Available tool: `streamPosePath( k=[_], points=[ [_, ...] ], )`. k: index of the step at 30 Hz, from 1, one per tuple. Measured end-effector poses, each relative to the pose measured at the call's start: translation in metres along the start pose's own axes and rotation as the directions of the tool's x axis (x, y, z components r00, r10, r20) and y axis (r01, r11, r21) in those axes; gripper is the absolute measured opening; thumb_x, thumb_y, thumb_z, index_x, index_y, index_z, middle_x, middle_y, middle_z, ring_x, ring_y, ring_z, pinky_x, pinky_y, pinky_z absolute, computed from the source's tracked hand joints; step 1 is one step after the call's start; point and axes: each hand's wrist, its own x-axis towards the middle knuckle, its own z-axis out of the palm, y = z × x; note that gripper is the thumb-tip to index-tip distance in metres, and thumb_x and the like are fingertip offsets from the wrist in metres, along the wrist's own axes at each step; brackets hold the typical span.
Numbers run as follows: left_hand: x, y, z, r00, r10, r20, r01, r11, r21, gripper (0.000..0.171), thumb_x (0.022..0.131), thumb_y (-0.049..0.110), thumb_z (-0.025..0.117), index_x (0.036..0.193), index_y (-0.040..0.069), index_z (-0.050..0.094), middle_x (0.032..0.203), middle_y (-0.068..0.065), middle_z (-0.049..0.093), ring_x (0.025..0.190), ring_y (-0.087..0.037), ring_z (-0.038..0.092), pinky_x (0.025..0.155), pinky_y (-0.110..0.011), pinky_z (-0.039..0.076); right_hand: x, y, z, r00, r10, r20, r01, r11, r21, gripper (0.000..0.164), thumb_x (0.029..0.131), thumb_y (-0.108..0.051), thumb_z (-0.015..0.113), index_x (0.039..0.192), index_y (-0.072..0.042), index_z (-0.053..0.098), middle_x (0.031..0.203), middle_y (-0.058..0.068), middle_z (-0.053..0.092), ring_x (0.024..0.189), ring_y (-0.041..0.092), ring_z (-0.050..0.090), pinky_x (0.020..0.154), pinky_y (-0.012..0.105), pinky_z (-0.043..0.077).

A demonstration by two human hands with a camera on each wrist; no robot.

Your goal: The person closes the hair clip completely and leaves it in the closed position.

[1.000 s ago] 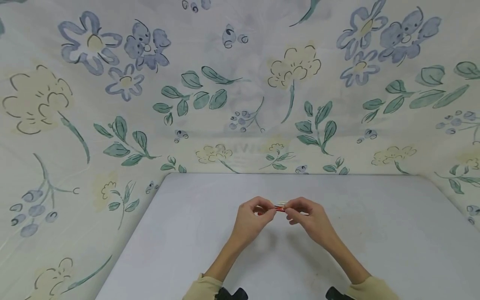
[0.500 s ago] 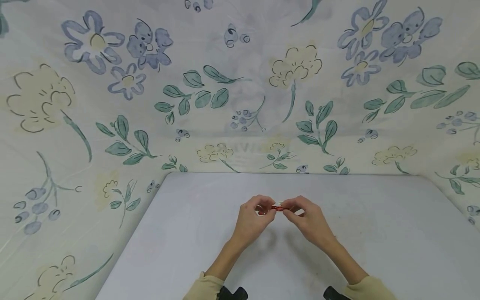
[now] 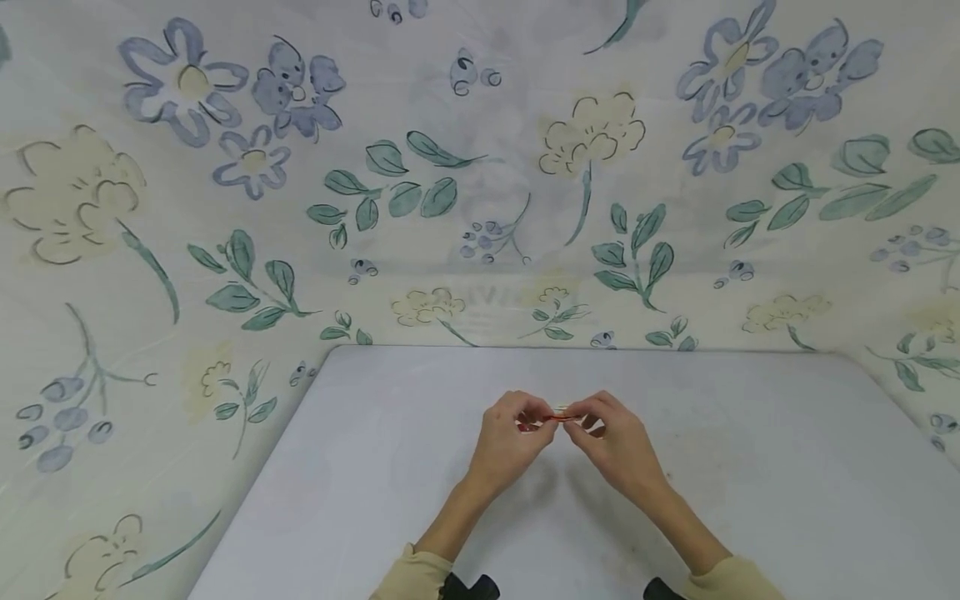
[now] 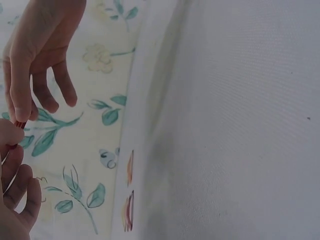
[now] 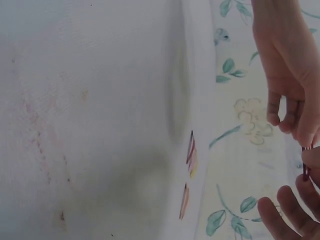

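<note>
Above the far part of the white table, my left hand [image 3: 510, 435] and right hand [image 3: 617, 437] meet fingertip to fingertip. Between them both pinch a small, thin red thing [image 3: 559, 417]; the fingers cover most of it, so its kind is unclear. In the left wrist view, narrow red strips [image 4: 20, 124] show between the thumb and fingers of the two hands. The right wrist view shows a dark red, slender part [image 5: 306, 170] of it at the fingertips.
Near the table's [image 3: 360, 467] far edge lie slender pointed pieces [image 5: 191, 155] in red, yellow and dark tones, with another orange-brown one [image 5: 184, 201] beside them. Floral cloth [image 3: 420, 250] hangs behind and to the sides of the table.
The hands have drawn slightly closer together, and less of the red thing shows between the fingertips. Both hands keep pinching it at nearly the same place.
</note>
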Motion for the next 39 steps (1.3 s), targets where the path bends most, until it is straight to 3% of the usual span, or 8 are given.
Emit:
streamPosePath(
  k=[9,15,25,31,39],
  points=[
    [0.000,-0.004,0.005,0.995,0.024,-0.098,-0.024,1.000,-0.003,0.011,0.081,0.002,0.076,0.086,0.009,0.069,0.085,-0.003,0.063,0.078,-0.030,0.060,0.063,-0.035,0.058,-0.001,0.001,0.013,0.989,-0.019,-0.146,0.029,0.998,0.064,0.016,0.081,-0.003,0.079,0.093,-0.009,0.071,0.089,-0.001,0.061,0.077,0.013,0.062,0.065,0.022,0.055],
    [0.001,-0.006,0.012,0.985,0.017,-0.169,-0.018,1.000,-0.002,0.009,0.080,0.003,0.076,0.085,0.006,0.069,0.083,-0.005,0.064,0.075,-0.027,0.060,0.060,-0.031,0.057,-0.001,0.003,0.021,0.976,-0.005,-0.218,0.032,0.993,0.118,0.016,0.080,0.000,0.078,0.092,-0.007,0.070,0.089,0.001,0.062,0.076,0.014,0.063,0.065,0.023,0.055],
    [0.001,-0.013,0.021,0.976,-0.020,-0.215,0.014,0.999,-0.030,0.011,0.079,0.003,0.076,0.085,0.006,0.068,0.083,-0.005,0.064,0.074,-0.028,0.062,0.061,-0.031,0.057,-0.001,0.007,0.033,0.965,0.110,-0.238,-0.073,0.984,0.162,0.019,0.083,-0.005,0.078,0.100,-0.006,0.072,0.095,0.003,0.064,0.085,0.016,0.064,0.070,0.027,0.058],
    [0.000,-0.017,0.026,0.970,-0.041,-0.239,0.031,0.998,-0.045,0.012,0.078,0.002,0.077,0.084,0.007,0.068,0.083,-0.005,0.065,0.073,-0.028,0.063,0.063,-0.037,0.058,-0.003,0.012,0.036,0.960,0.099,-0.262,-0.059,0.986,0.155,0.019,0.082,-0.003,0.078,0.100,-0.006,0.072,0.095,0.003,0.065,0.085,0.017,0.064,0.070,0.027,0.058],
    [-0.001,-0.020,0.029,0.963,-0.011,-0.269,0.000,0.999,-0.041,0.016,0.077,-0.002,0.077,0.083,0.010,0.068,0.083,-0.003,0.065,0.073,-0.030,0.062,0.063,-0.035,0.058,-0.004,0.012,0.035,0.961,0.102,-0.256,-0.058,0.983,0.172,0.019,0.083,-0.003,0.078,0.101,-0.005,0.071,0.095,0.004,0.065,0.085,0.018,0.064,0.071,0.030,0.059]
  ],
)
